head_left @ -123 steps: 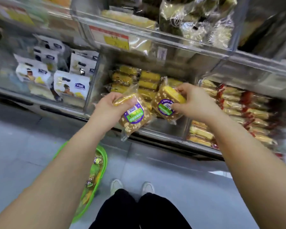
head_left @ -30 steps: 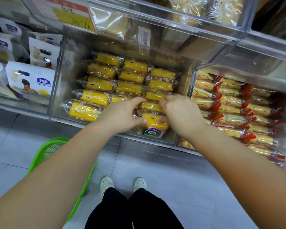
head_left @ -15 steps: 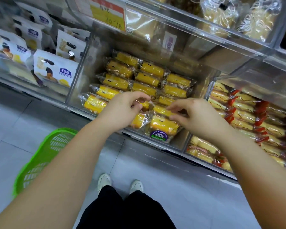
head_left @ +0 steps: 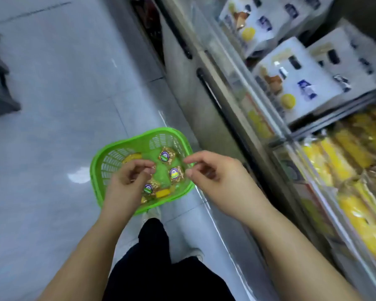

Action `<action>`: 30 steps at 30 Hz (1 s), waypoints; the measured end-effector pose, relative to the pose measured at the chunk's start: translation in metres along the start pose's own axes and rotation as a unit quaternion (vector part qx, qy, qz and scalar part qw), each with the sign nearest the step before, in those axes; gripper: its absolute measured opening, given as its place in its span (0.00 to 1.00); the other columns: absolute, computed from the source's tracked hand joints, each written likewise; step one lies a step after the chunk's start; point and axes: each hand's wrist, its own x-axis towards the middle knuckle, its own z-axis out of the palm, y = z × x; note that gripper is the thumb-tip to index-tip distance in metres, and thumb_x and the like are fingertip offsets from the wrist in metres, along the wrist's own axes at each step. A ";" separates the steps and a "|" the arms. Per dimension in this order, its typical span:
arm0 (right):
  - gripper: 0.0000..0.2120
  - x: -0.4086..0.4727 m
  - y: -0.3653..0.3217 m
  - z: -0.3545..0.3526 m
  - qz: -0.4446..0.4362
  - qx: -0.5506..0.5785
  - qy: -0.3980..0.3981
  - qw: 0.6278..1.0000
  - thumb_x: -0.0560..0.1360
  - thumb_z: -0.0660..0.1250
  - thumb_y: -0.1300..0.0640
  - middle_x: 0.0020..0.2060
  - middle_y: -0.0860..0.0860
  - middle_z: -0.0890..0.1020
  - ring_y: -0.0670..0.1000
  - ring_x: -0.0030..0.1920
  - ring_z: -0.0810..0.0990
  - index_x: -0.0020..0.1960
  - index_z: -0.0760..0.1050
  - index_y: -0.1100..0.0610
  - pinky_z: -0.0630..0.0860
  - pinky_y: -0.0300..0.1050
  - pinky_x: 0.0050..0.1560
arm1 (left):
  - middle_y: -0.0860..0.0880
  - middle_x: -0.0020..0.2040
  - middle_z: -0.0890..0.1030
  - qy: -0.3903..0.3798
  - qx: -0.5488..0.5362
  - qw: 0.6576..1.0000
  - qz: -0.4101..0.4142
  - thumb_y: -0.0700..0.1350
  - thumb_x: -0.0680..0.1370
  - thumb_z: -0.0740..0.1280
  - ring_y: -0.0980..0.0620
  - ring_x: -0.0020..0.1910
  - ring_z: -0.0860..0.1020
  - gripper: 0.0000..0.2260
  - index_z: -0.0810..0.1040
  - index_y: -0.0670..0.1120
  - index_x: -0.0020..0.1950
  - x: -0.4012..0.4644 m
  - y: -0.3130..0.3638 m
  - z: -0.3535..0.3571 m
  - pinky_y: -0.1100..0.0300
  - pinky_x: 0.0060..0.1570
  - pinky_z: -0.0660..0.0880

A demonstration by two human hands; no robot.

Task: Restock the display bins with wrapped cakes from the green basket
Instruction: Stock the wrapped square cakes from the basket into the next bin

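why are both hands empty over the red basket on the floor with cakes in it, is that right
The colour is wrong. The head view shows a green basket, not red. The rest holds: both the left hand and right hand are empty above it, and cakes lie inside.

No text is reading clearly anywhere. Round purple-and-green stickers are showing on 3 wrapped cakes [head_left: 165, 156] lying in the green basket [head_left: 96, 168], lettering too small to make out. White packets [head_left: 300, 83] in the bin at the upper right corner are carrying dark blue label marks, blurred beyond reading.
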 end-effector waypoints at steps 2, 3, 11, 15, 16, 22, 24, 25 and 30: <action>0.08 0.045 0.036 0.053 0.030 -0.030 -0.081 0.996 0.74 0.68 0.59 0.35 0.49 0.78 0.44 0.35 0.74 0.53 0.79 0.55 0.71 0.38 0.43 | 0.57 0.35 0.82 0.037 0.013 0.998 -0.056 0.33 0.75 0.65 0.60 0.35 0.77 0.13 0.78 0.50 0.40 0.019 -0.057 -0.025 0.69 0.39 0.73; 0.09 0.065 0.058 0.075 0.046 -0.047 -0.116 0.991 0.74 0.68 0.59 0.35 0.50 0.78 0.47 0.36 0.74 0.54 0.79 0.57 0.71 0.40 0.44 | 0.56 0.34 0.82 0.039 0.026 0.996 -0.081 0.33 0.75 0.64 0.58 0.36 0.78 0.13 0.78 0.50 0.40 0.029 -0.083 -0.033 0.67 0.39 0.72; 0.14 0.189 0.285 0.226 0.167 -0.269 -0.309 0.897 0.74 0.67 0.55 0.45 0.54 0.78 0.51 0.47 0.75 0.58 0.76 0.59 0.67 0.40 0.44 | 0.43 0.49 0.82 -0.107 0.319 0.928 -0.162 0.42 0.77 0.65 0.46 0.50 0.79 0.09 0.80 0.45 0.55 0.118 -0.304 -0.045 0.59 0.47 0.72; 0.25 0.242 0.355 0.272 0.172 -0.351 -0.342 0.854 0.72 0.69 0.48 0.62 0.57 0.77 0.54 0.61 0.75 0.65 0.72 0.58 0.69 0.39 0.53 | 0.44 0.61 0.77 -0.220 0.396 0.876 -0.163 0.43 0.74 0.68 0.46 0.60 0.75 0.17 0.74 0.45 0.63 0.171 -0.382 -0.045 0.59 0.55 0.70; 0.30 0.251 0.365 0.282 0.180 -0.350 -0.358 0.847 0.71 0.70 0.45 0.65 0.57 0.74 0.55 0.63 0.74 0.67 0.69 0.58 0.68 0.40 0.57 | 0.44 0.64 0.75 -0.265 0.417 0.855 -0.162 0.42 0.74 0.69 0.46 0.62 0.73 0.21 0.72 0.45 0.66 0.182 -0.398 -0.043 0.59 0.57 0.68; 0.53 0.265 0.398 0.324 0.235 -0.418 -0.431 0.764 0.62 0.71 0.32 0.76 0.57 0.54 0.62 0.74 0.54 0.76 0.49 0.52 0.58 0.62 0.71 | 0.45 0.69 0.70 -0.426 0.436 0.764 -0.213 0.51 0.71 0.72 0.45 0.64 0.71 0.33 0.62 0.49 0.72 0.202 -0.457 -0.029 0.56 0.63 0.67; 0.52 0.262 0.396 0.324 0.206 -0.450 -0.424 0.759 0.62 0.72 0.34 0.74 0.59 0.58 0.62 0.73 0.58 0.75 0.53 0.55 0.62 0.59 0.70 | 0.45 0.69 0.70 -0.424 0.465 0.752 -0.196 0.49 0.72 0.72 0.45 0.63 0.71 0.32 0.62 0.49 0.72 0.202 -0.460 -0.026 0.55 0.62 0.67; 0.50 0.262 0.393 0.322 0.194 -0.449 -0.419 0.765 0.63 0.72 0.36 0.73 0.59 0.62 0.61 0.71 0.62 0.74 0.55 0.57 0.64 0.55 0.68 | 0.44 0.68 0.71 -0.415 0.481 0.751 -0.182 0.49 0.73 0.71 0.44 0.63 0.72 0.30 0.63 0.49 0.72 0.202 -0.460 -0.027 0.56 0.60 0.68; 0.44 0.267 0.368 0.288 0.249 -0.298 -0.387 0.836 0.64 0.72 0.37 0.68 0.55 0.69 0.57 0.67 0.69 0.70 0.63 0.60 0.69 0.48 0.63 | 0.43 0.63 0.75 -0.360 0.446 0.803 -0.163 0.49 0.77 0.65 0.45 0.58 0.75 0.22 0.65 0.51 0.70 0.205 -0.444 -0.037 0.62 0.52 0.67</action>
